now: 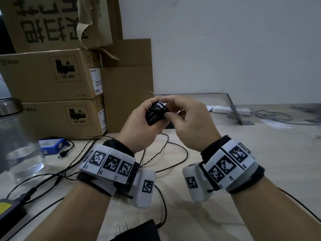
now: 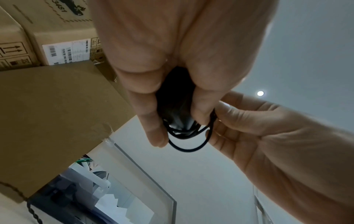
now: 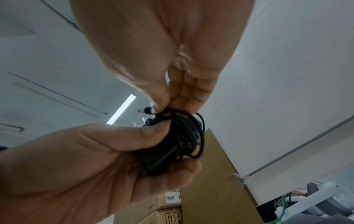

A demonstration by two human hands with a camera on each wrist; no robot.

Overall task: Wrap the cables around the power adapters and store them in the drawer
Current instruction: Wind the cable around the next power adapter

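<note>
Above the table my left hand (image 1: 147, 122) grips a small black power adapter (image 1: 154, 114), its metal prongs pointing up-left. Its thin black cable (image 3: 191, 131) is coiled several turns around the body. My right hand (image 1: 175, 110) pinches the cable's end just behind the barrel plug (image 3: 146, 109), close against the adapter. In the left wrist view the adapter (image 2: 176, 109) sits between thumb and fingers, a cable loop (image 2: 189, 149) hanging below. Two more adapters lie on the table: one with a yellow label (image 1: 8, 209) at the left edge, another (image 1: 139, 230) at the bottom. No drawer is in view.
Stacked cardboard boxes (image 1: 52, 75) stand at the back left. A glass jar (image 1: 15, 140) with a metal lid is at the left, a blue battery pack (image 1: 51, 145) beside it. Loose black cables (image 1: 165, 153) cross the table. A white power strip (image 1: 231, 110) lies at the back right.
</note>
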